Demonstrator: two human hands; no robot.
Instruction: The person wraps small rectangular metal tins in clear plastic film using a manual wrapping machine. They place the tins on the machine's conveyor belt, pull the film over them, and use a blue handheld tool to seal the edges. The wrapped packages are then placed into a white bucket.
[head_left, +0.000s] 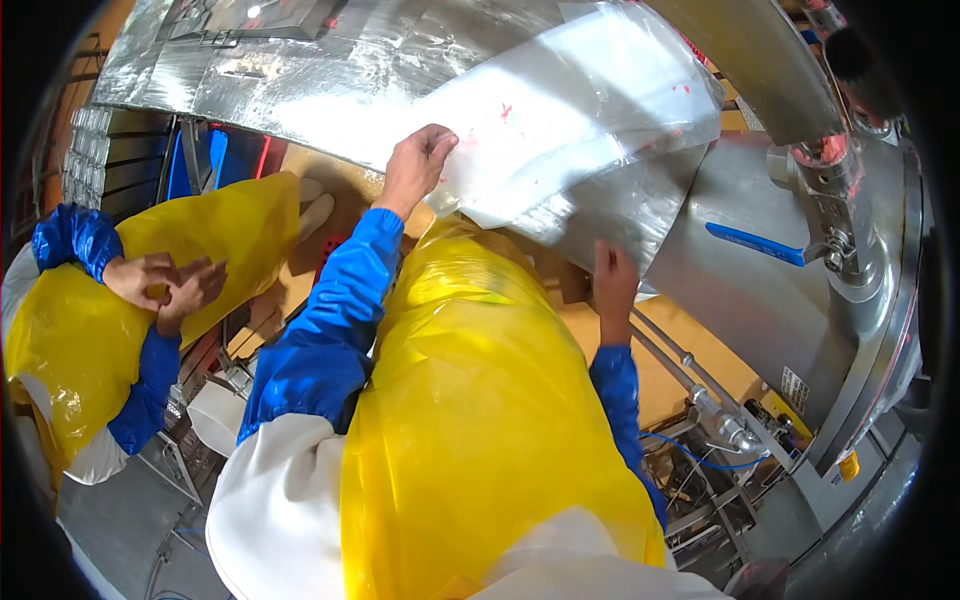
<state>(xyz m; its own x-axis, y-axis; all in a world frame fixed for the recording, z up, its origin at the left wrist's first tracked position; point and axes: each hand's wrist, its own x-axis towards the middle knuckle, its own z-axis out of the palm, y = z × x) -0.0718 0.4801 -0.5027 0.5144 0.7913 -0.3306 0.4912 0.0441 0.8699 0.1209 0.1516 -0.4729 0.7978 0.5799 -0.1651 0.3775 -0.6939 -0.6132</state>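
Note:
A clear plastic sheet (555, 112) with small pink-red bits on it lies across the steel table (315, 82) in front of me. Its near edge hangs toward my apron. My left hand (415, 166) is at the sheet's left edge, with thumb and fingertips drawn together. Whether thin film is pinched between them I cannot tell. Lower right, just off the table's near edge, my right hand (615, 289) is raised with its fingers curled in. It is shaded, and nothing shows in it. I wear blue sleeves and a yellow plastic apron (480, 390).
At left stands another person in a yellow apron (217, 247), hands together (169, 285). A steel machine housing (750, 247) with a blue-handled valve (754, 244) and a thick pipe (757, 67) rises at right. Metal pipes (675, 360) run below it. A blue bin (199, 161) is under the table.

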